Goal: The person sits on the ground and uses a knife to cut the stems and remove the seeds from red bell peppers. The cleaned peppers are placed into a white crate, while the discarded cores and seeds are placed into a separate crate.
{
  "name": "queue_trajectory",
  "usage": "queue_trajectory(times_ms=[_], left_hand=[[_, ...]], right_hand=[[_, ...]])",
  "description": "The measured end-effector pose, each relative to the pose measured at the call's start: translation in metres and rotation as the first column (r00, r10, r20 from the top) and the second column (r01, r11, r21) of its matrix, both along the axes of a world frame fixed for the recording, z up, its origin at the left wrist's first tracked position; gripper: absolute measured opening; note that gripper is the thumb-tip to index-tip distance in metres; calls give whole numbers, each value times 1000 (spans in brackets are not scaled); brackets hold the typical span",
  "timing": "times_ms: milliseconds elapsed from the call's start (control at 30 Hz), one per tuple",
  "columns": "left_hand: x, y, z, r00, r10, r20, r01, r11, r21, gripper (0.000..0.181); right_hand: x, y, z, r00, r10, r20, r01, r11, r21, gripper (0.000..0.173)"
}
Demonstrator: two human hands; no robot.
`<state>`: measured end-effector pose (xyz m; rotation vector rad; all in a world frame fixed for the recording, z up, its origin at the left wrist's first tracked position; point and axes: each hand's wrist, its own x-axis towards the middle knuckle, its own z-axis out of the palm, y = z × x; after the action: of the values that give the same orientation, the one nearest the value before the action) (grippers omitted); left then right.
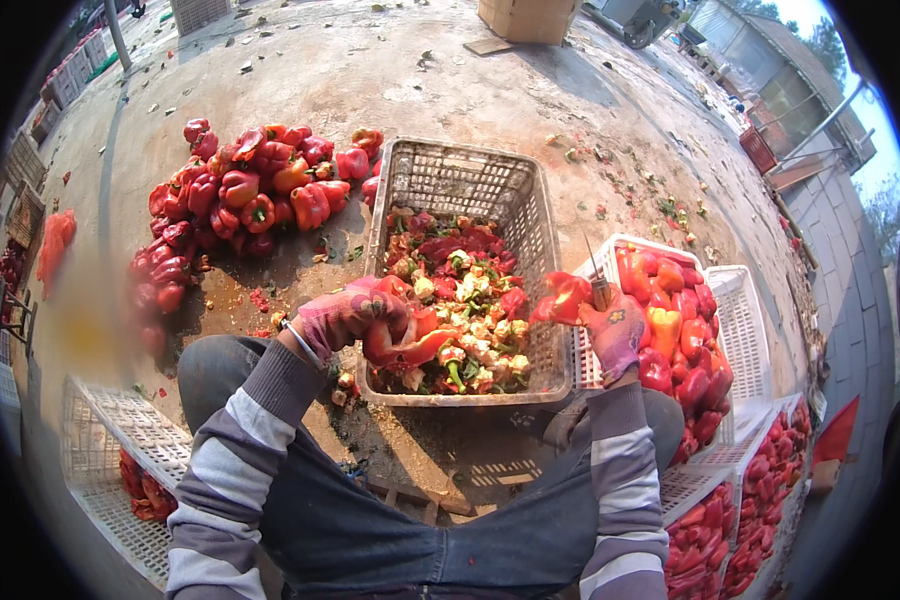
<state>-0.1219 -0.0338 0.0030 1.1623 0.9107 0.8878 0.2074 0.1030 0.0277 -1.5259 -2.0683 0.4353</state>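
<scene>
My left hand, in a patterned work glove, grips a torn red bell pepper over the left side of a plastic crate of pepper cores and scraps. Gloved as well, my right hand holds a knife with its thin blade pointing up. A piece of red pepper is at the fingers of that hand, above the crate's right edge. Just beyond it stands a white crate full of red peppers and one orange-yellow pepper.
A heap of whole red peppers lies on the concrete ground, front left. More white crates with peppers stand at right and lower left. Scraps are strewn beyond the crates. A cardboard box stands farther off. A blur covers part of the left side.
</scene>
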Motion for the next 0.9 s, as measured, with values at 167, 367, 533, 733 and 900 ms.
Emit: queue_trajectory(times_ms=[167, 367, 533, 733, 900], left_hand=[[31, -1, -25, 954, 293, 56, -267, 921, -283, 48], [65, 3, -21, 868, 269, 417, -157, 946, -282, 54], [75, -3, -22, 723, 385, 574, -218, 915, -340, 45], [76, -20, -28, 698, 308, 647, -375, 926, -37, 48], [59, -48, 16, 381, 400, 833, -405, 883, -239, 38]], right_hand=[[-18, -16, 1, 777, -246, -579, -185, 790, -585, 26], [-58, -48, 20, 775, -148, -615, -413, 617, -670, 26], [-76, -66, 17, 795, 3, -606, -451, 670, -589, 24], [-65, -62, -14, 644, 114, -756, -615, 666, -423, 25], [-48, -47, -14, 577, 462, -674, -721, 676, -154, 41]])
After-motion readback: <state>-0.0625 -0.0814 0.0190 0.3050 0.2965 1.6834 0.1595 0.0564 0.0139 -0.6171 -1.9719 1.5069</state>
